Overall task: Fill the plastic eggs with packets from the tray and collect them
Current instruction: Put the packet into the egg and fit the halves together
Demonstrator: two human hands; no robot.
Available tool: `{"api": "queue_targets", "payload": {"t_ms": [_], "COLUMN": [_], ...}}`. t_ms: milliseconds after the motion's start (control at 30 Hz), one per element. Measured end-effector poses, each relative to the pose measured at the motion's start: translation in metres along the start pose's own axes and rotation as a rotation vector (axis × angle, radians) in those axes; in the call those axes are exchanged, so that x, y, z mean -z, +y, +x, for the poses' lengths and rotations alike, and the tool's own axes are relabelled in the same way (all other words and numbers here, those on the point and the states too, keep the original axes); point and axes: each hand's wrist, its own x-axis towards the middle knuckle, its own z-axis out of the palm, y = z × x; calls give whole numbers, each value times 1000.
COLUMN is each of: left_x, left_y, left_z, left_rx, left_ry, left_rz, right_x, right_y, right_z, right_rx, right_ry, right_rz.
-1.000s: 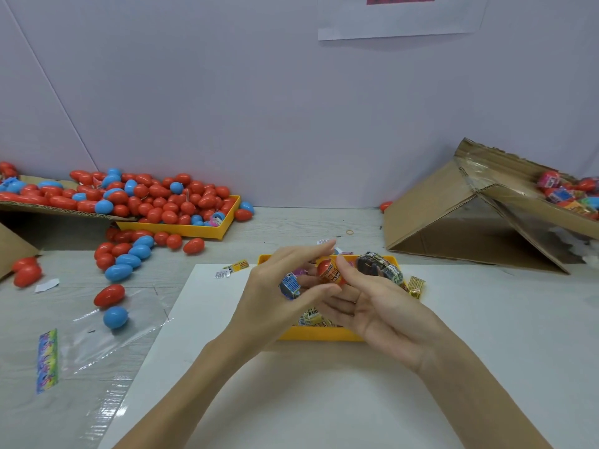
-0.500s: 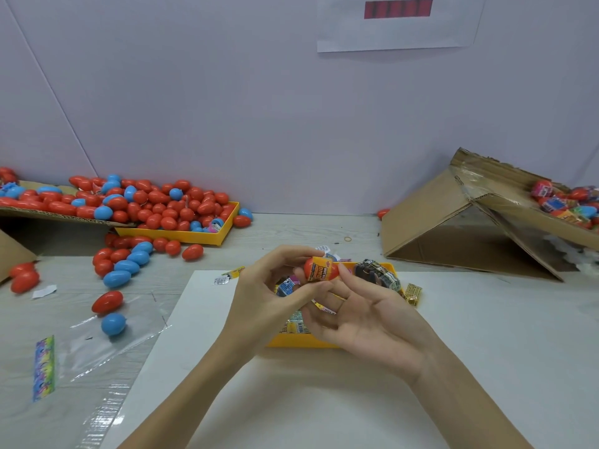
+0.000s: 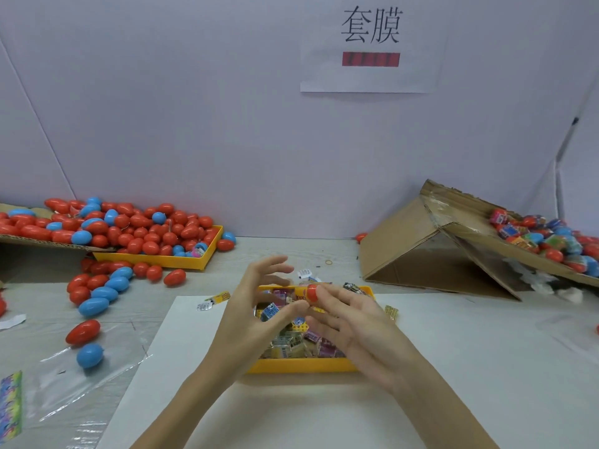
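Note:
A yellow tray (image 3: 301, 366) full of small packets (image 3: 291, 341) lies on a white sheet in front of me. Both hands hover over it. My right hand (image 3: 359, 325) holds a red plastic egg (image 3: 311, 292) at its fingertips, with an orange and yellow packet wrapped against the egg's left side. My left hand (image 3: 249, 315) is beside it with the fingers spread and lifted, and its thumb tip touches just below the egg. How the right thumb sits is hidden.
Red and blue empty eggs fill a second yellow tray (image 3: 155, 259) and cardboard at the back left; loose eggs (image 3: 103, 293) trail toward me. A tilted cardboard box (image 3: 405, 241) at the right holds wrapped eggs (image 3: 544, 238). Clear plastic film (image 3: 81, 377) lies front left.
My left fingers have let go of the egg and spread upward. The egg now sits at my right fingertips. The camera has tilted up, showing more wall.

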Motion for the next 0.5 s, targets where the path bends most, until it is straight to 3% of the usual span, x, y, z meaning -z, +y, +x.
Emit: {"api": "queue_targets", "payload": {"t_ms": [100,167,233,333,500], "left_x": [4,6,7,8,21], "left_y": [-2,-3,-3,-4,-24], "left_z": [5,7,8,8,15], "left_rx": [88,122,142,163,187], "left_ry": [98,134,132,100,137], "left_rz": [12,50,59,102,251], "right_x": [16,30,41,49,42], "right_y": [-41,-83,-119,-124,-55], "right_z": [11,20,26,31,23], "right_rx": [50,203,389,406,249], "right_ry": [58,111,201,257,158], "right_rz": [239,509,599,444,20]}}
